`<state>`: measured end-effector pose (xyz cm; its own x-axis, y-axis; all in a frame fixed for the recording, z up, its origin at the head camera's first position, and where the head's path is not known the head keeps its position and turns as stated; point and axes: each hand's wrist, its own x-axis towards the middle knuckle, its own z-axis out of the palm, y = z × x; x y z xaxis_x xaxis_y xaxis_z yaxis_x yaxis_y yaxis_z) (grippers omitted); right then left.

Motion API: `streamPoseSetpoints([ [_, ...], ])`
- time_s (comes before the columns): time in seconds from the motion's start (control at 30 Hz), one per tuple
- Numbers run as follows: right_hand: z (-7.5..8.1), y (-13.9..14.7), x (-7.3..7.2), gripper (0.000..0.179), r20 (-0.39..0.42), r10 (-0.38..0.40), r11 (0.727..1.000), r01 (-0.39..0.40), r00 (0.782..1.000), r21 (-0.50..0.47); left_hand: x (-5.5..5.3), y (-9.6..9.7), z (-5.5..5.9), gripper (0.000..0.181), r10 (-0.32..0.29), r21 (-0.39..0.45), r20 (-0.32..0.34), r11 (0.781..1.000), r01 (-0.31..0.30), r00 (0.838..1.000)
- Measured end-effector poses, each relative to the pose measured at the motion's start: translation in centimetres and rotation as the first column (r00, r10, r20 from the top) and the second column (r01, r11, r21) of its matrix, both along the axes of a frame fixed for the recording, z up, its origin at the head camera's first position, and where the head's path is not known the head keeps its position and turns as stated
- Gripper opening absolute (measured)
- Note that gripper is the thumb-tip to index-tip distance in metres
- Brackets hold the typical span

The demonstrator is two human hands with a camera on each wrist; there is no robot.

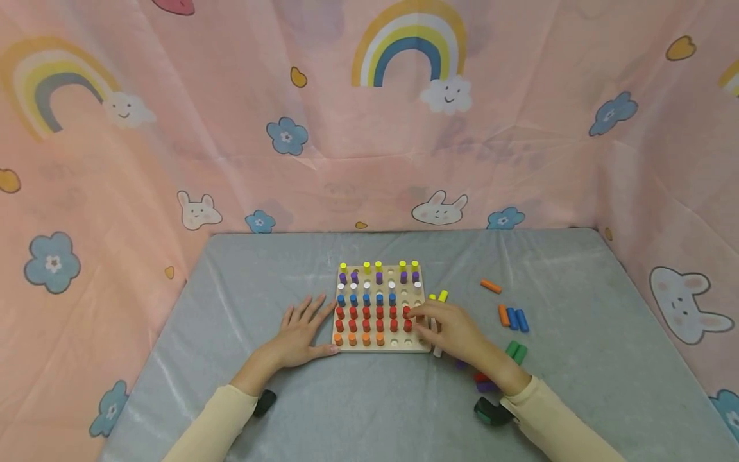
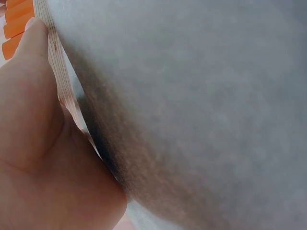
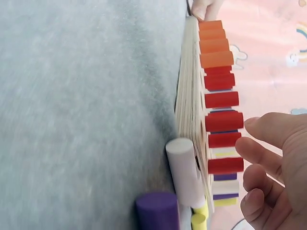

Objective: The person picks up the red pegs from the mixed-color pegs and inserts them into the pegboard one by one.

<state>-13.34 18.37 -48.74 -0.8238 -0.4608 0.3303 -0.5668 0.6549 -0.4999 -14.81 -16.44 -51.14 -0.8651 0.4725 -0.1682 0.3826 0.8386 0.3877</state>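
A wooden pegboard (image 1: 381, 346) carries rows of orange, red, blue, white, purple and yellow pegs. My left hand (image 1: 300, 333) lies with fingers spread at the board's left side; its thumb (image 2: 36, 45) rests against the board's edge near the orange pegs. Over the right edge, my right hand (image 1: 450, 330) has its index fingertip at the last red peg (image 1: 407, 312) of the farther red row. In the right wrist view, thumb and index finger stand apart near the red pegs' tops, with no loose peg visible between them. The other fingers are loosely bent.
Right of the board lie a white peg (image 3: 183, 167), yellow pegs (image 1: 442, 296) and purple pegs (image 1: 487, 387), partly behind the right hand. Farther right are orange pegs (image 1: 491, 286), blue pegs (image 1: 518, 319) and green pegs (image 1: 516, 351). A grey cloth (image 1: 277, 256) covers the table.
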Motion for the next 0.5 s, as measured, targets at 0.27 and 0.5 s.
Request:
streamPoseSetpoints([
  [0.27, 0.4, 1.9, 1.0, 0.023, 0.085, -0.044, 0.999, 0.043, 0.995, 0.007, -0.1, -0.1, -0.4, 0.096, -0.006, 0.017, -0.021, 1.000, 0.007, 1.000],
  [0.5, 0.4, 3.9, 2.3, 0.022, 0.119, -0.044, 0.999, 0.044, 0.992, 0.003, -0.2, -0.4, -1.0, 0.096, -0.004, 0.015, -0.029, 1.000, 0.005, 1.000],
])
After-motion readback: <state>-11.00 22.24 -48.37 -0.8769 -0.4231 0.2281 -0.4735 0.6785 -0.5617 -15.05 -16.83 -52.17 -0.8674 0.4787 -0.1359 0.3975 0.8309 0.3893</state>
